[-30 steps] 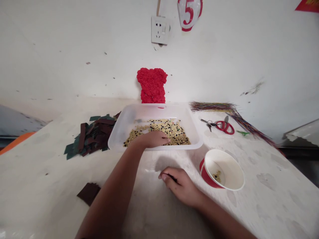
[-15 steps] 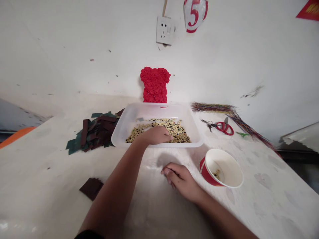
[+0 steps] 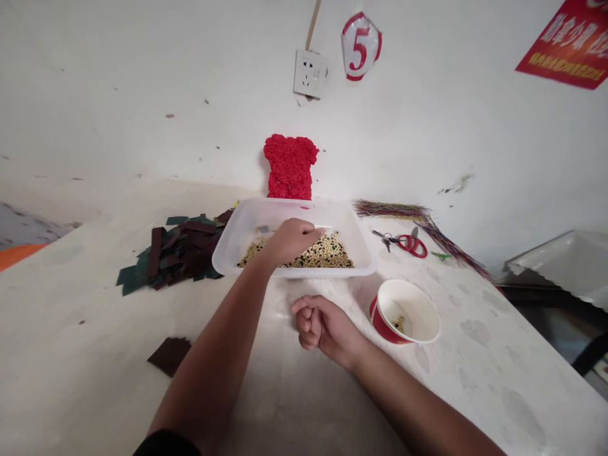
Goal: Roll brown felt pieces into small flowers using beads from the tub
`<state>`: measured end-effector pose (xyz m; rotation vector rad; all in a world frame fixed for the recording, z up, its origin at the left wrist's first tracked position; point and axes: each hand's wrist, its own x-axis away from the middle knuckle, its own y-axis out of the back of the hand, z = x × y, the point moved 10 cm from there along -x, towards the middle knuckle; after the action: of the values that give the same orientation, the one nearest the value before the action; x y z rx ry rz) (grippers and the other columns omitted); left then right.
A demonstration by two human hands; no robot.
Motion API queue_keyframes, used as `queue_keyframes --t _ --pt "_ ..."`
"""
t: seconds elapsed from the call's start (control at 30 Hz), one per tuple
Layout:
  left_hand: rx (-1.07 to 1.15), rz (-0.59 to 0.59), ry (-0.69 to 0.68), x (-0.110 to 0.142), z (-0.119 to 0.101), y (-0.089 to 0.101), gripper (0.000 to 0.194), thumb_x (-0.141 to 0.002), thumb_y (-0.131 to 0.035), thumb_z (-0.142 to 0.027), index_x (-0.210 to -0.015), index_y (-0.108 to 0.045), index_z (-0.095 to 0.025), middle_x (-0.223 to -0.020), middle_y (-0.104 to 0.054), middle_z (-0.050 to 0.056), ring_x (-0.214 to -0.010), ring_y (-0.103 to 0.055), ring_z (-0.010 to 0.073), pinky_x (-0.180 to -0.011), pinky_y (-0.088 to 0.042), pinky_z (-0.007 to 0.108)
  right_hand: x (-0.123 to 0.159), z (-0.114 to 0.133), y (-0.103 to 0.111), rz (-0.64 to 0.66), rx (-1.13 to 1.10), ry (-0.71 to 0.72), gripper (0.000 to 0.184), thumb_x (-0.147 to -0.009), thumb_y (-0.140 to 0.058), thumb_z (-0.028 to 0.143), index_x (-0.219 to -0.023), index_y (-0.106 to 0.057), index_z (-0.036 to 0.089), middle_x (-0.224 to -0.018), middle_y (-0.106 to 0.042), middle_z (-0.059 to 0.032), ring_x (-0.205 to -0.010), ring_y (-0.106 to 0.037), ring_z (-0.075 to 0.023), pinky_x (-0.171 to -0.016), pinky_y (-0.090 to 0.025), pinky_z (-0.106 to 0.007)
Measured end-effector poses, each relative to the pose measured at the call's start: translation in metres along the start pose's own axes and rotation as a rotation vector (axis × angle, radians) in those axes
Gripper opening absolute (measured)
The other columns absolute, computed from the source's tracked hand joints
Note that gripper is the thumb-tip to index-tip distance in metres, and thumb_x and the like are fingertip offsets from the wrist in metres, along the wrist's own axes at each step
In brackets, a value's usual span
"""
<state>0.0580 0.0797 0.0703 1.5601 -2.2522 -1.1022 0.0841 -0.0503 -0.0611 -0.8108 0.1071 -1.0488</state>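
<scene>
My left hand reaches into a clear plastic tray holding several tan and dark beads. Its fingers are curled together over the beads, and what they pinch is hidden. My right hand rests on the white table in front of the tray, closed in a loose fist; what it holds, if anything, I cannot see. A red paper cup with a white inside lies tilted to the right of that hand, with a few beads at its bottom.
A pile of dark green and maroon strips lies left of the tray, one loose maroon piece nearer me. A red rose-covered shape leans on the wall. Red scissors and thin coloured wires lie at right. A white bin stands far right.
My left hand moved deeper into the tray, toward its middle. My right hand curled from flat fingers into a fist. The camera tilted up and right.
</scene>
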Motion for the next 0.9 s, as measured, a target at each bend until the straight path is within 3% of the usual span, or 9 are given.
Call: queue_keyframes --t 0.07,0.13,0.23,0.3,0.37,0.5,0.67,0.9 --pt "0.091 -0.092 -0.021 0.006 -0.019 0.01 0.046 -0.088 -0.046 -0.043 -0.06 -0.018 -0.02 -0.06 -0.016 -0.004 -0.054 -0.02 0.0105 -0.052 -0.018 0.029 -0.004 -0.006 -0.005 0.058 -0.117 -0.008 0.029 -0.087 -0.046 0.039 -0.081 -0.063 0.016 -0.055 -0.05 0.004 -0.038 -0.039 -0.0085 -0.041 -0.032 -0.024" --pt "0.149 -0.093 -0.049 0.016 -0.036 0.003 0.046 -0.089 -0.046 -0.043 -0.061 -0.018 -0.02 -0.061 -0.016 -0.004 -0.054 -0.021 0.01 -0.052 -0.019 0.028 -0.005 -0.013 -0.008 0.114 -0.209 0.004 0.035 -0.089 -0.041 0.044 -0.085 -0.064 0.017 -0.056 -0.05 0.0037 -0.039 -0.038 -0.0093 -0.041 -0.031 -0.024" --pt "0.175 0.031 -0.068 0.041 -0.05 -0.032 0.046 -0.091 -0.044 -0.043 -0.059 -0.021 -0.019 -0.057 -0.019 -0.004 -0.053 -0.024 0.0097 -0.051 -0.02 0.028 -0.005 -0.025 -0.008 0.138 -0.279 0.011 0.037 -0.087 -0.041 0.046 -0.082 -0.063 0.017 -0.057 -0.05 0.0029 -0.039 -0.035 -0.0092 -0.04 -0.028 -0.024" --pt "0.147 0.175 -0.062 0.062 -0.049 -0.063 0.046 -0.089 -0.047 -0.042 -0.057 -0.024 -0.019 -0.055 -0.022 -0.005 -0.053 -0.027 0.0095 -0.051 -0.021 0.027 -0.005 -0.031 -0.007 0.128 -0.306 0.012 0.041 -0.086 -0.042 0.051 -0.07 -0.057 0.016 -0.055 -0.048 0.0024 -0.038 -0.031 -0.008 -0.037 -0.023 -0.023" --pt "0.059 0.215 -0.013 0.079 -0.038 -0.079 0.047 -0.089 -0.048 -0.041 -0.055 -0.026 -0.018 -0.051 -0.024 -0.005 -0.052 -0.027 0.0095 -0.051 -0.022 0.027 -0.007 -0.035 -0.007 0.115 -0.329 0.002 0.049 -0.084 -0.043 0.061 -0.064 -0.051 0.017 -0.05 -0.044 0.0032 -0.036 -0.028 -0.007 -0.036 -0.019 -0.021" --pt "-0.025 0.09 0.057 0.09 -0.02 -0.075 0.047 -0.09 -0.048 -0.04 -0.056 -0.025 -0.017 -0.05 -0.025 -0.005 -0.051 -0.028 0.0092 -0.051 -0.022 0.026 -0.008 -0.037 -0.008 0.111 -0.359 -0.041 0.055 -0.086 -0.04 0.069 -0.069 -0.049 0.018 -0.049 -0.041 0.0044 -0.037 -0.028 -0.007 -0.035 -0.017 -0.019" --pt "0.003 0.081 0.046 0.089 -0.017 -0.076 0.046 -0.089 -0.049 -0.039 -0.055 -0.026 -0.017 -0.051 -0.026 -0.006 -0.051 -0.029 0.0084 -0.051 -0.022 0.025 -0.007 -0.036 -0.004 0.066 -0.393 -0.034 0.054 -0.088 -0.037 0.069 -0.07 -0.046 0.019 -0.047 -0.042 0.0043 -0.038 -0.029 -0.0072 -0.034 -0.019 -0.019" --pt "0.192 0.058 0.16 0.095 -0.005 -0.073 0.044 -0.087 -0.051 -0.039 -0.055 -0.029 -0.018 -0.052 -0.028 -0.006 -0.05 -0.031 0.0077 -0.047 -0.027 0.022 -0.009 -0.037 0.001 0.012 -0.476 -0.071 0.039 -0.089 -0.044 0.05 -0.065 -0.04 0.02 -0.045 -0.039 0.0062 -0.034 -0.021 -0.0052 -0.033 -0.013 -0.016"
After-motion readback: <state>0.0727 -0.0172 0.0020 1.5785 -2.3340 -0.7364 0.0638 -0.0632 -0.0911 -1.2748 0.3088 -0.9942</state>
